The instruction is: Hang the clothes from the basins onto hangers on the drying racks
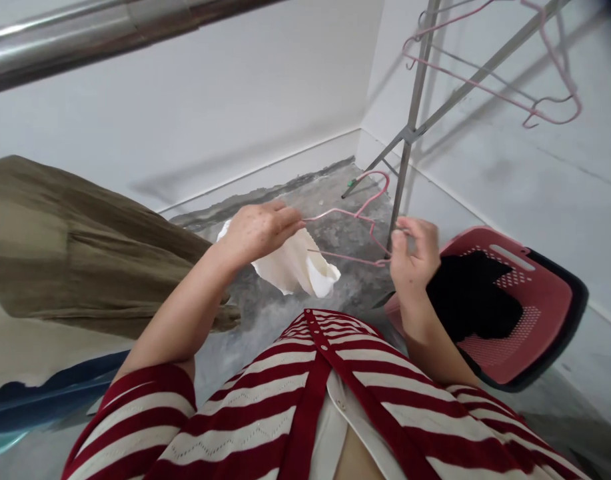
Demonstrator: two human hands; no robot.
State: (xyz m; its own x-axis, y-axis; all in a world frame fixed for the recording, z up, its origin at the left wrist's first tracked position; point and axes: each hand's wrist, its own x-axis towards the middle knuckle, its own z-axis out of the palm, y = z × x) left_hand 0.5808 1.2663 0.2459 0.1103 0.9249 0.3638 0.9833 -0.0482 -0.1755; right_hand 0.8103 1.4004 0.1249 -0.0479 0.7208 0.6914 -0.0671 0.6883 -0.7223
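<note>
A pink clothes hanger [356, 215] spans the space between my hands, its hook pointing up and away from me. My left hand [259, 230] is closed around the hanger's left end. Beneath that hand hangs a white cloth item [290, 264], and the hanger's lower bar runs up to it. Whether the left fingers also pinch the cloth is hidden. At the hanger's right end, my right hand [416, 255] is closed with thumb and fingers together on it.
A red and black laundry basket [548, 300] at right holds black cloth [478, 297]. Behind it stands a metal rack [410, 133] with pink hangers [485, 79]. Olive trousers [95, 247] hang at left, above dark blue fabric [55, 390]. A metal pole [85, 33] crosses the top left.
</note>
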